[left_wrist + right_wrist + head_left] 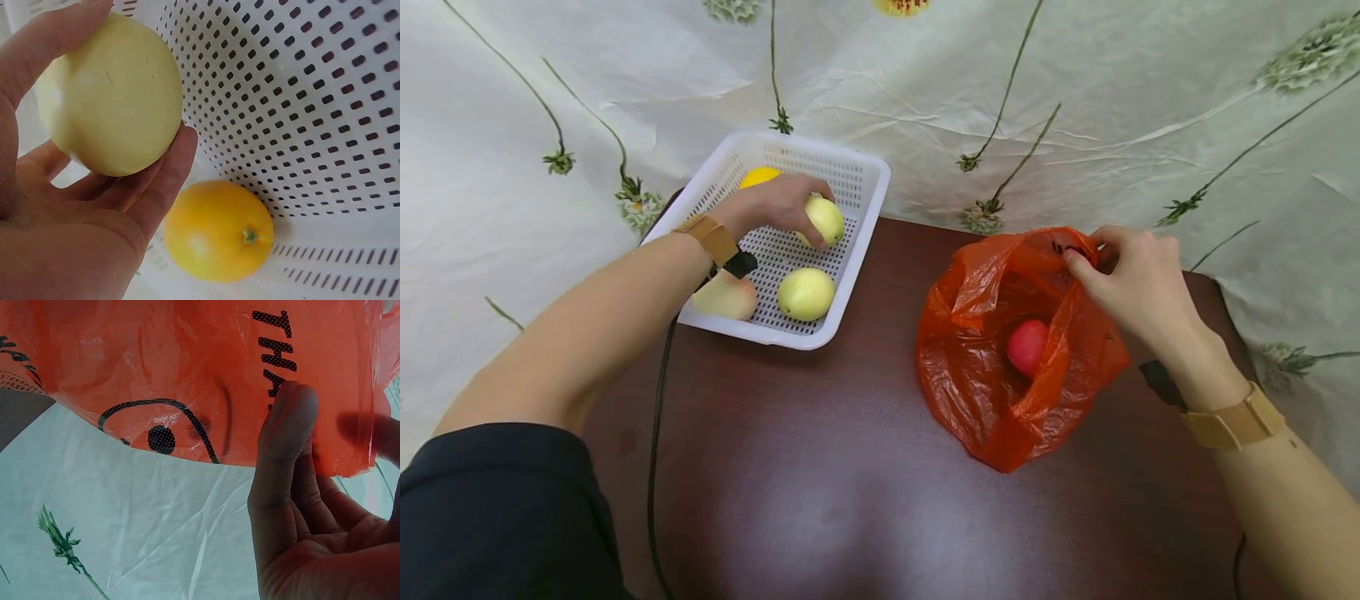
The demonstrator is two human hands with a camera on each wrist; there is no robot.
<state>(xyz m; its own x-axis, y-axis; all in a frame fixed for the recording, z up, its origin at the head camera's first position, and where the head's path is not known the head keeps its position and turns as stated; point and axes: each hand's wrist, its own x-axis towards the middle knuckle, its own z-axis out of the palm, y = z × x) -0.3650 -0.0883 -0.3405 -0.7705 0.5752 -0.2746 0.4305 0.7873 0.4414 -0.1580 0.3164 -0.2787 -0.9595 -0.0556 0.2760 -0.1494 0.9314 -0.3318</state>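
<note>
My left hand (782, 202) reaches into a white plastic basket (880, 179) and holds a round, pale yellow-green fruit (112, 94), with thumb and fingers curled round its sides. Right beside that hand lies an orange (219, 231), its stem end facing the wrist camera. A second pale yellow-green fruit (806, 293) and a pale fruit with a pink blush (727, 297) sit in the basket nearer to me. My right hand (1138, 279) pinches the rim of a red plastic bag (962, 392), whose mouth gapes upward. Inside the bag shows a red round fruit (1028, 347).
Basket and bag stand on a dark reddish-brown table (820, 467), the bag to the basket's right. Behind the table hangs a pale cloth (917, 108) with a flower print. A black cable (657, 450) runs down from the left wrist across the table.
</note>
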